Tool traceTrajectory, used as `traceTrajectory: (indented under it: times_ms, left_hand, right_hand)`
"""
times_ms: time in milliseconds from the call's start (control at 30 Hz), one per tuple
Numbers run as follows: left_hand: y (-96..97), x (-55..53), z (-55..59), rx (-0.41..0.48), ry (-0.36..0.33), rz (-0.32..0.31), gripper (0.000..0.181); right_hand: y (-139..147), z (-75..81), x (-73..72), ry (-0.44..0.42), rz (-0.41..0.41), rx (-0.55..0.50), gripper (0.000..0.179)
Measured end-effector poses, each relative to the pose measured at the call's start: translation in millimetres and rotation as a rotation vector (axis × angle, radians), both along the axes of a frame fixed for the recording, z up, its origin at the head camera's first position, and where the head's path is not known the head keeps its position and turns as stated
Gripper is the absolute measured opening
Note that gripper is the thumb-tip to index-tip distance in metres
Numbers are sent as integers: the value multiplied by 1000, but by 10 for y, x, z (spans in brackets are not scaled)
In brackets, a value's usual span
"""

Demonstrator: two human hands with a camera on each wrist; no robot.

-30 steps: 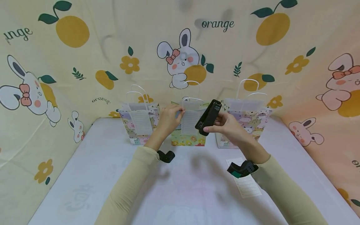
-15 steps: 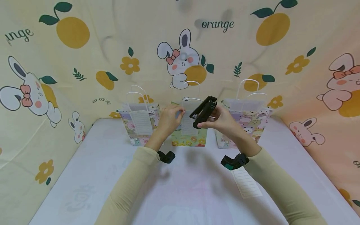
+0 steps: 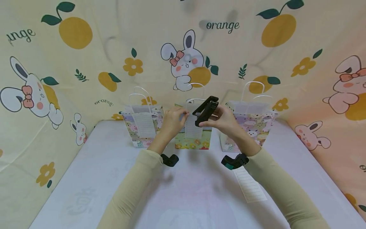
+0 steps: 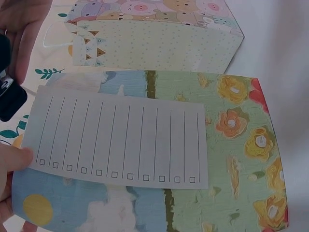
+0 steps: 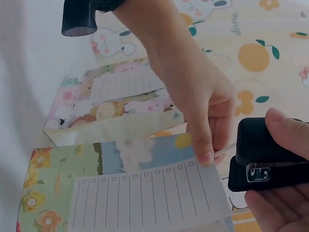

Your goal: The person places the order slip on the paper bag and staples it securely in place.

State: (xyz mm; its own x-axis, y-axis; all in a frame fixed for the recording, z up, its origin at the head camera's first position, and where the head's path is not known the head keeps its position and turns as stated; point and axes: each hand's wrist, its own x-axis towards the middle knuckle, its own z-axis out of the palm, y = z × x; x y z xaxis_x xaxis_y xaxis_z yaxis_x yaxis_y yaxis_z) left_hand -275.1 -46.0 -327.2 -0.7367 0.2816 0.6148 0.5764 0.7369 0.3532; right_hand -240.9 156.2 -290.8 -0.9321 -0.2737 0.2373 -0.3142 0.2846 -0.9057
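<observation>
Right hand (image 3: pixel 226 121) grips V-shaped stapler (image 3: pixel 207 113) near rectangular ruled paper (image 4: pixel 123 140)

2 arms (image 3: pixel 128 190) reach forward, converging; the left grip (image 3: pixel 171 120) pinches, the right grip (image 3: pixel 226 120) clasps.

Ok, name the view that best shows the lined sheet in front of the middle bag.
Left wrist: the lined sheet is nearly whole, lines and checkboxes clear. Right wrist crops it at the bottom; head shows it small, partly behind the stapler.
</observation>
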Motion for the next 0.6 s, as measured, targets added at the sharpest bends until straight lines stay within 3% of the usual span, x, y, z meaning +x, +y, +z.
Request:
traceTrajectory:
  times_ms: [267,600]
  left_hand:
    - [-5,-6,-10,8,12,-7,12]
    - [-7,-1,-5,-4,7,-6,13]
  right_hand:
    - [-70,22,-40,58,-39,68,52]
    - [-102,-10,-140,203,-3,128,59]
